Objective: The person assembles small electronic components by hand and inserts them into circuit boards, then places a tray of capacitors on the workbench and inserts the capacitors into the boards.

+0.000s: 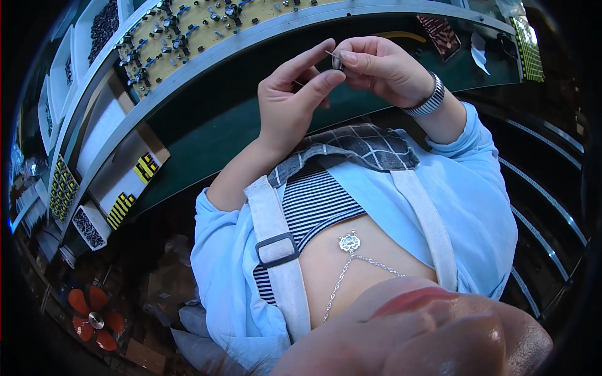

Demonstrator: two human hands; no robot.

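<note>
My left hand (293, 94) and my right hand (384, 67) meet over the dark green bench top, near its front edge. Between my right thumb and forefinger is pinched a small dark part with thin metal leads (334, 57); its exact kind is too small to tell. The left thumb tip comes up against this part from the other side, while the left forefinger reaches toward the right fingertips. Another thin dark piece shows between the left thumb and curled fingers, mostly hidden. A striped band (431, 100) circles my right wrist.
Beyond a metal rail (207, 59) lies a tan circuit board (207, 28) with many components. White bins (80, 37) of small dark parts stand at left, near yellow-black parts (120, 210). A dark red board (440, 34) lies at right. An orange fan (95, 319) stands lower left.
</note>
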